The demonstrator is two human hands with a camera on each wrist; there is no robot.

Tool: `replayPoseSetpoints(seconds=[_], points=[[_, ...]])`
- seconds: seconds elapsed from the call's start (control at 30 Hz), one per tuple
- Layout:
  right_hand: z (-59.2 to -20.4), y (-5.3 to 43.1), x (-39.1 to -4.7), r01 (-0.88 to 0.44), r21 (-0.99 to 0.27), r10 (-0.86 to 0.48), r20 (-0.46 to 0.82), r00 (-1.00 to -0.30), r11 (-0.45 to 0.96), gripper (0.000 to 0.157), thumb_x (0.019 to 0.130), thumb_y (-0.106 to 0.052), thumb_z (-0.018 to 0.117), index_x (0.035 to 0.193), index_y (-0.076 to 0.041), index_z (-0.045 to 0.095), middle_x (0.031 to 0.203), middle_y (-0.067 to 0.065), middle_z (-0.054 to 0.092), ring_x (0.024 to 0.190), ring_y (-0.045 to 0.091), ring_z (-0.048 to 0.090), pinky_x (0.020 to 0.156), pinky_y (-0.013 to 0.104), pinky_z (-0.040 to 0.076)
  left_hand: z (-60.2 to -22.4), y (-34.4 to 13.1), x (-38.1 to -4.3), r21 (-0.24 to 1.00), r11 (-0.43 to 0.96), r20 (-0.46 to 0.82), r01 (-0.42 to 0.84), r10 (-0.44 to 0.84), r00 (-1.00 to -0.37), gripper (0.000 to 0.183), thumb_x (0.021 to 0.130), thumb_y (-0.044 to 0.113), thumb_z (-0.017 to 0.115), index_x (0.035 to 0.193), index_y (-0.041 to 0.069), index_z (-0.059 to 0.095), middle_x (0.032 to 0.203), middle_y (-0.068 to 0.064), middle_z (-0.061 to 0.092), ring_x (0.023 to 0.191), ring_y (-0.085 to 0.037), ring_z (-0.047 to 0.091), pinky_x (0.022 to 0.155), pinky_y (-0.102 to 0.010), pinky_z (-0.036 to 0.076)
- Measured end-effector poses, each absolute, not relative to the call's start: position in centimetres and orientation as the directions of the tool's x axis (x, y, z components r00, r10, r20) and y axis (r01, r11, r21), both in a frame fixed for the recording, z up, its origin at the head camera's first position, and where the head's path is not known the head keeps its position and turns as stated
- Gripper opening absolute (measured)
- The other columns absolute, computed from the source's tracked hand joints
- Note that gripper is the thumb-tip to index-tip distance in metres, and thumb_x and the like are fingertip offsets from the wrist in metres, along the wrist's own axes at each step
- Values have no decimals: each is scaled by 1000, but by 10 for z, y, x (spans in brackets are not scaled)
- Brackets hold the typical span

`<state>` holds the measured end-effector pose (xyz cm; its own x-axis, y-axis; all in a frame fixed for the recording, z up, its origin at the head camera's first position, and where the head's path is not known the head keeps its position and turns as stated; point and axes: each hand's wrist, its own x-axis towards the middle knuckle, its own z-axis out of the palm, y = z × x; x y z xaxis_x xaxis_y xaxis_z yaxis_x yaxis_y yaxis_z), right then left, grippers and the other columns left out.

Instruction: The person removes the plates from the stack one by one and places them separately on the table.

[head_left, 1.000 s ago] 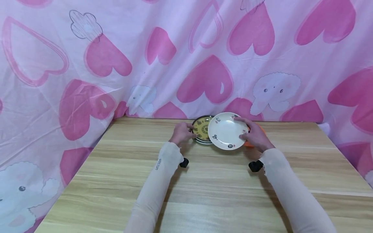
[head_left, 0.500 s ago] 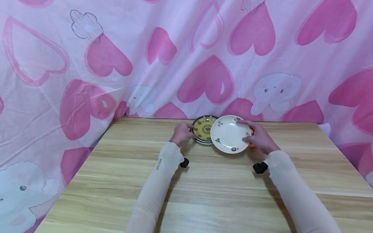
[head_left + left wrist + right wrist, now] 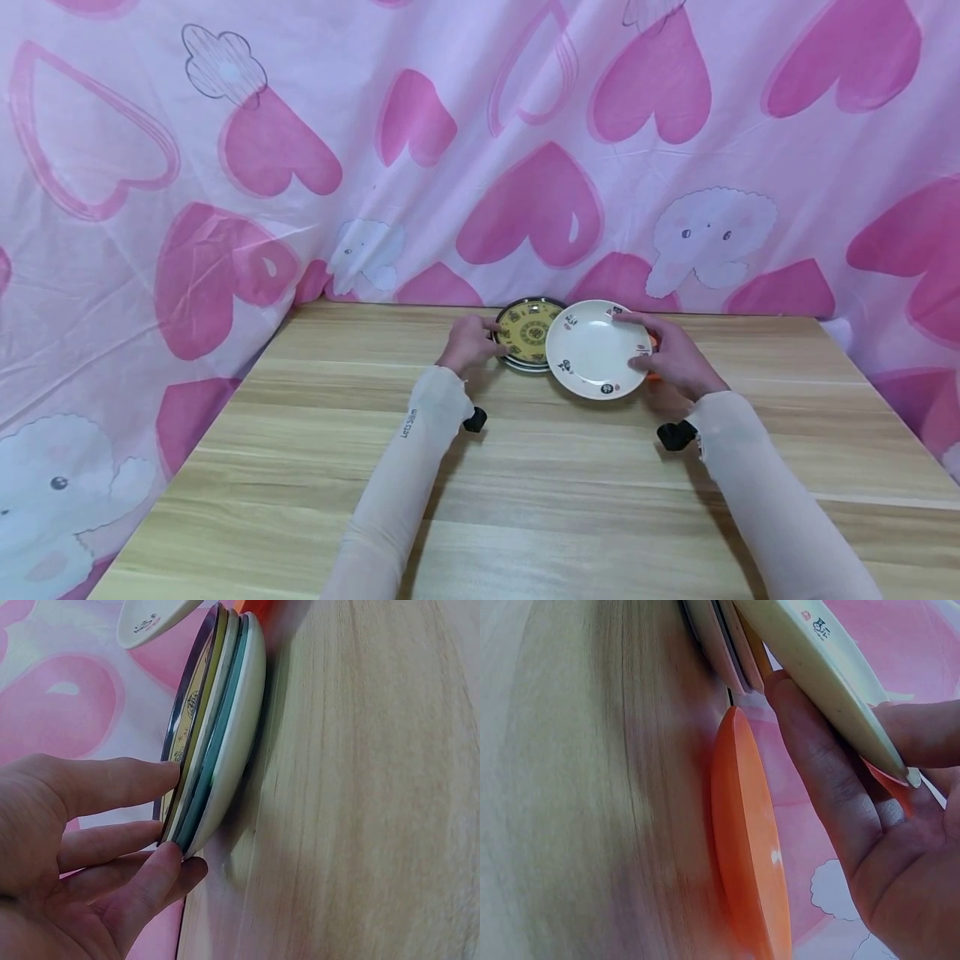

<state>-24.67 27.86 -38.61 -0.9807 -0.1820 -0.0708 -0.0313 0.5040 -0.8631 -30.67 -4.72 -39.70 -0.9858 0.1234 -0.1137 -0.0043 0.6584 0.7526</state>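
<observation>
In the head view my right hand (image 3: 671,354) grips the right rim of a white plate (image 3: 596,350) with small dark and red markings. The right wrist view shows the thumb over that rim and fingers under the plate, which is tilted above the table. My left hand (image 3: 468,343) is at the left edge of a stack of plates, topped by a yellow patterned plate (image 3: 531,332) with a dark rim. In the left wrist view fairly straight fingers (image 3: 124,780) touch the stack's edge, where a teal rim (image 3: 217,727) and a cream bottom dish (image 3: 244,727) show.
An orange dish (image 3: 746,832) stands on the wooden table (image 3: 525,500) under the right hand, mostly hidden in the head view. A pink heart-patterned cloth (image 3: 420,200) hangs behind the table and along its left side.
The right hand has moved the white plate rightward and toward me, so more of the yellow plate shows and less of the orange dish. The left hand has stayed at the stack.
</observation>
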Motion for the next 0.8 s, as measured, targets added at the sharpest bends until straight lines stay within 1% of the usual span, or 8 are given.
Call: replayPoseSetpoints(seconds=[0.2,0.3,0.47,0.57,0.6,0.67,0.8], points=[[-385,281,-243,-34,-862,-190,-73,-979,506,77,84,9,68,151,-21,46,166,15,23,130,38,44,83,18,58,-397,-48,-306,757,654,-119,-7,127,-985,55,78,14,85,129,7,67,142,-14,61,134,-32,52,115,-43,44],[-384,282,-242,-41,-860,-196,-69,-978,509,77,84,9,68,151,-21,46,167,15,23,129,38,44,81,16,57,-397,-48,-306,760,650,-122,-10,127,-984,55,78,14,85,129,7,66,142,-13,61,135,-32,52,114,-43,45],[-383,284,-241,-32,-849,-193,-83,-978,528,78,83,6,70,151,-24,46,166,13,24,130,38,43,82,14,55,-397,-47,-306,757,653,-130,-14,130,-983,55,79,14,84,130,8,66,142,-13,61,131,-31,54,105,-39,52],[-382,284,-241,-30,-846,-197,-90,-976,533,78,83,5,71,151,-25,46,166,13,24,128,38,44,81,16,56,-397,-47,-306,759,651,-136,-20,129,-982,55,79,15,84,130,8,66,143,-14,60,129,-31,56,100,-37,55],[-382,284,-241,-34,-845,-201,-87,-976,533,78,83,5,71,151,-25,46,166,13,24,126,38,46,81,17,56,-397,-47,-306,758,652,-133,-17,129,-983,55,79,15,84,130,8,66,143,-14,60,129,-31,56,100,-37,55],[-381,284,-241,-42,-844,-206,-82,-975,535,77,83,5,70,150,-25,46,166,13,25,123,37,47,80,18,57,-397,-48,-306,753,658,-124,-6,133,-983,55,79,15,85,130,8,66,143,-14,60,130,-31,55,103,-39,53],[-381,285,-241,-60,-840,-218,-70,-974,539,76,83,5,70,150,-24,47,164,13,27,122,36,48,80,17,56,-398,-48,-307,741,672,-108,11,134,-985,54,78,17,85,129,8,67,144,-13,59,138,-32,49,116,-43,44]])
